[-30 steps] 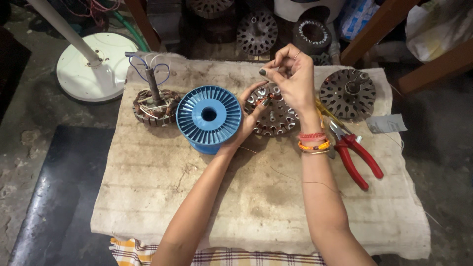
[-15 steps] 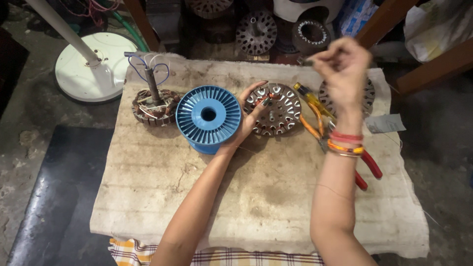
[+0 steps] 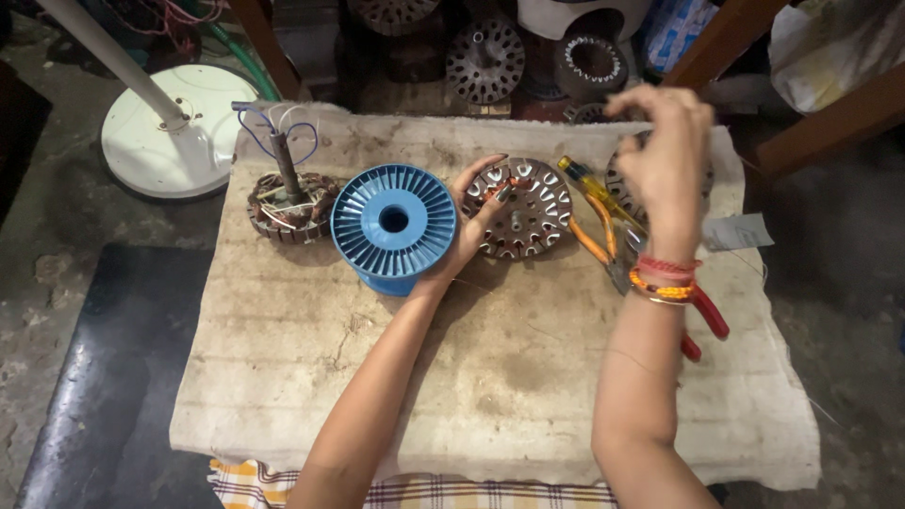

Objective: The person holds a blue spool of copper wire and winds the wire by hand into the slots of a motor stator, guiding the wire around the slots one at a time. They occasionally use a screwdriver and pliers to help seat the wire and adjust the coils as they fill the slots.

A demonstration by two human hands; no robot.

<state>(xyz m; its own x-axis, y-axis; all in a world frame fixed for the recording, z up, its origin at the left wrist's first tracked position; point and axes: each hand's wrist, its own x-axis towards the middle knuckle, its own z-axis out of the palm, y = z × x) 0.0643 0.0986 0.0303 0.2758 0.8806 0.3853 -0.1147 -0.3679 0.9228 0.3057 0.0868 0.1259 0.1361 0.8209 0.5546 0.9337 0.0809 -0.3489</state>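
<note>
Left hand (image 3: 471, 221) fingers grasping rim of round slotted stator core (image 3: 520, 207) at centre of cloth-covered slab (image 3: 396, 377), blue spool (image 3: 393, 226) just left, right hand (image 3: 665, 155) raised far right, fingertips pinched (contents indiscernible), pliers (image 3: 650, 273) beneath.

Both your forearms are bare from elbow to wrist, with no sleeves in view. Your left hand (image 3: 476, 221) wears nothing: no ring, band or glove. Just below your right hand (image 3: 665, 155), the wrist carries a stack of bracelets (image 3: 665, 280): red thread loops nearest that hand, then orange and yellow beaded bangles just behind them.
</note>
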